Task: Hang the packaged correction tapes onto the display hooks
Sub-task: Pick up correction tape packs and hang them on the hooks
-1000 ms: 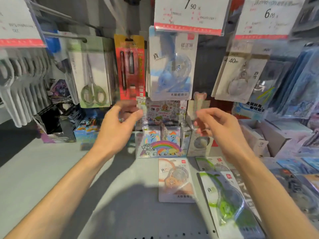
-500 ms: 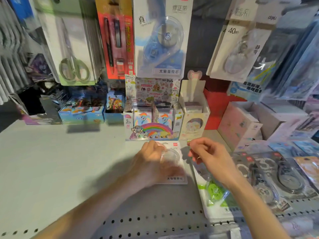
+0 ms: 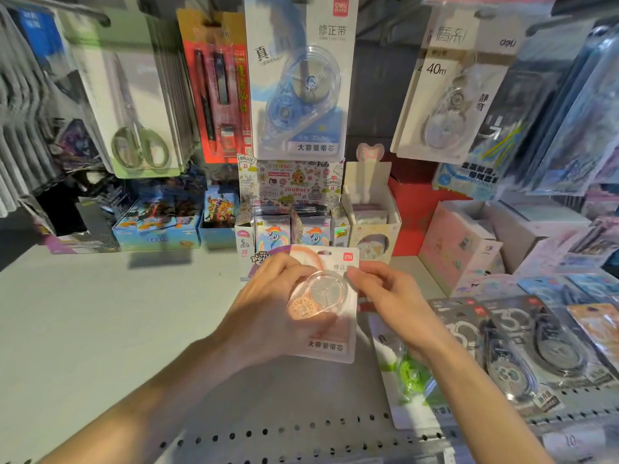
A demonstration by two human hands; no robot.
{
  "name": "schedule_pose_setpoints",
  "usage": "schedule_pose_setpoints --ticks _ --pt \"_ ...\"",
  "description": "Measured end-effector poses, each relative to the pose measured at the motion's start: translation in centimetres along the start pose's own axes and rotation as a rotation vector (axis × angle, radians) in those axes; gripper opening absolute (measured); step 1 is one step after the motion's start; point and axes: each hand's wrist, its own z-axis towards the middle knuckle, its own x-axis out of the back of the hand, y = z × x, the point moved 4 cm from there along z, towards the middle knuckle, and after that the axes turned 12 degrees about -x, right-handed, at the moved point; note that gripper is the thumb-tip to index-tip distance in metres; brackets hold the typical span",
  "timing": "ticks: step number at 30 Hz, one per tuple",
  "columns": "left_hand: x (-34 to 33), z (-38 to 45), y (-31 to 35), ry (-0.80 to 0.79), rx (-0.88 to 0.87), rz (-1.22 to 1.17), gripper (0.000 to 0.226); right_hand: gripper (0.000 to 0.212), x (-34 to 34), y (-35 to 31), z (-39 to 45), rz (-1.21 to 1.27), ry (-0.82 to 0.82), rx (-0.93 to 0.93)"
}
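Orange correction tape pack (image 3: 330, 333), both hands' grip, left hand (image 3: 268, 316), right hand (image 3: 392, 303)

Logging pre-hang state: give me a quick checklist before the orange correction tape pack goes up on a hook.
1. Pack held: ok. Left hand and right hand both grip the orange correction tape pack.
2. Hang hole free: ok. The slot at the pack's top edge is uncovered.
3. Pack orientation: ok. Front faces the camera, hole end up.
4. Target hook: cannot tell. The hanging blue correction tape pack hides its hook.
5. Path upward: ok. Nothing lies between the pack and the hanging row.
6. Remaining stock: not ok. The green correction tape pack lies on the shelf.
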Motion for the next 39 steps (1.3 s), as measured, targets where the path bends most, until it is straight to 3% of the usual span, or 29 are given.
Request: schedule_pose_setpoints --ticks 6,10,13,15,18,21,26,33,39 --pt "0.8 0.8 0.4 0.094 0.020 -0.130 0.077 0.016 -0.5 -1.5 0.1 0.199 -0.066 0.023" --pt "0.3 1.5 -0.7 0.212 0.299 -0.512 0.078 0.015 0.7 -2.0 0.2 0.204 -0.034 0.045" --pt "-1.5 2.1 -1.0 0.173 0.444 -0.954 0.052 0.013 1.5 -2.4 0.3 0.214 -0.047 0.077" --pt "-2.1 2.3 -0.9 0.150 0.450 -1.043 0.032 0.014 2.0 -2.6 0.4 0.146 -0.064 0.113" --pt "-2.5 2.2 -1.3 0.177 0.461 -1.038 0.025 0.012 4.2 -2.4 0.7 -0.113 0.041 0.178" --pt "-2.4 2.0 -2.0 0.185 0.476 -0.964 0.022 0.011 6.3 -1.1 1.1 -0.584 0.190 0.240" --pt "-2.1 1.3 -2.4 0.174 0.482 -0.905 0.019 0.014 6.2 1.2 2.0 -0.921 0.082 0.232" --pt "-1.9 0.4 -2.8 0.156 0.539 -0.843 0.016 0.020 5.6 1.6 2.5 -1.000 0.008 0.192" --pt "-1.6 -0.1 -2.7 0.140 0.563 -0.808 0.016 0.012 6.0 -0.6 1.7 -0.687 -0.080 0.186"
